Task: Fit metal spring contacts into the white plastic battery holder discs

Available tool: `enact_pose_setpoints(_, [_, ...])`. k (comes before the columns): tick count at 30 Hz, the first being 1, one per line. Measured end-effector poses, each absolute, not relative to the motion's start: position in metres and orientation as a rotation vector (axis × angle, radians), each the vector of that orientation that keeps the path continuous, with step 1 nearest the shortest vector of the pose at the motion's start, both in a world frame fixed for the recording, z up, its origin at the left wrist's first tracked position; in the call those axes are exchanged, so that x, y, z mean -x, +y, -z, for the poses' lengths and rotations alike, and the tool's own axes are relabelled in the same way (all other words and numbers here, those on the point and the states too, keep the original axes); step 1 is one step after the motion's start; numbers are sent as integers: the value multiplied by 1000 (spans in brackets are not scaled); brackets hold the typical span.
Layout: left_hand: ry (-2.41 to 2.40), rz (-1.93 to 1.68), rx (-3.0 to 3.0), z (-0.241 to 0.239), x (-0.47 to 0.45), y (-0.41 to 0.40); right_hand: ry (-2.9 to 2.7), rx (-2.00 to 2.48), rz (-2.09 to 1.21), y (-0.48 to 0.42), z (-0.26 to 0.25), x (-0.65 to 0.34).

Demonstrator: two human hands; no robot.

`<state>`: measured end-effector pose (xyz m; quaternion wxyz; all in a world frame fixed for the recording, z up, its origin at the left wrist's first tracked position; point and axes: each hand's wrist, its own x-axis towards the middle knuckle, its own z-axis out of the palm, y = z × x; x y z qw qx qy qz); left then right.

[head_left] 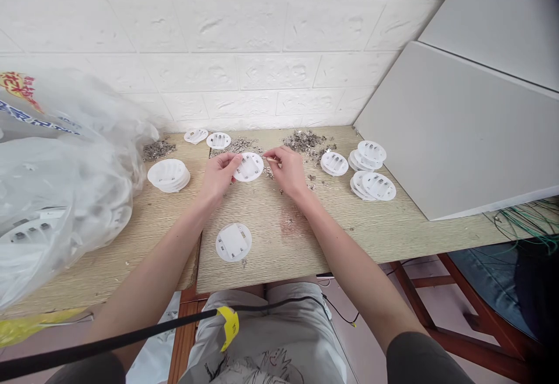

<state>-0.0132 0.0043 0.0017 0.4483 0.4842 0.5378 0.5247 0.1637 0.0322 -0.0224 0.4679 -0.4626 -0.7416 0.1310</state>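
Note:
My left hand (221, 175) grips the left edge of a round white plastic disc (248, 166) with small metal contacts on it, thumb on top. At the disc's right side, my right hand (286, 168) is closed in a pinch. A thin pale stick-like piece (271, 159) shows between its fingers; its exact kind cannot be made out. Behind the hands lie heaps of small metal clips (303, 139). Closer to the table's front edge, another white disc (233, 242) with a square raised middle lies flat.
A stack of white discs (168, 174) stands at left, beside a large clear plastic bag (65, 197) holding more. More discs are piled at right (379, 187), near a leaning grey panel (471, 127). A black cable (152, 330) crosses in front of my lap. Green wires (530, 221) lie far right.

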Motion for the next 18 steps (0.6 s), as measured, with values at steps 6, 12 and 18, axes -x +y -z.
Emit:
enact_pose_setpoints(6, [1352,-1248,-1211,-7,10,1,-1695,1109,-360,28,12,-167])
enact_pose_setpoints(12, [1396,-1165,-1240,-14,6,-4,-1698,990,-437,22,7,-161])
enact_pose_setpoints(18, [1333,-1113,-1418,-11,6,-4,-1762,953,-610,17,9,-152])
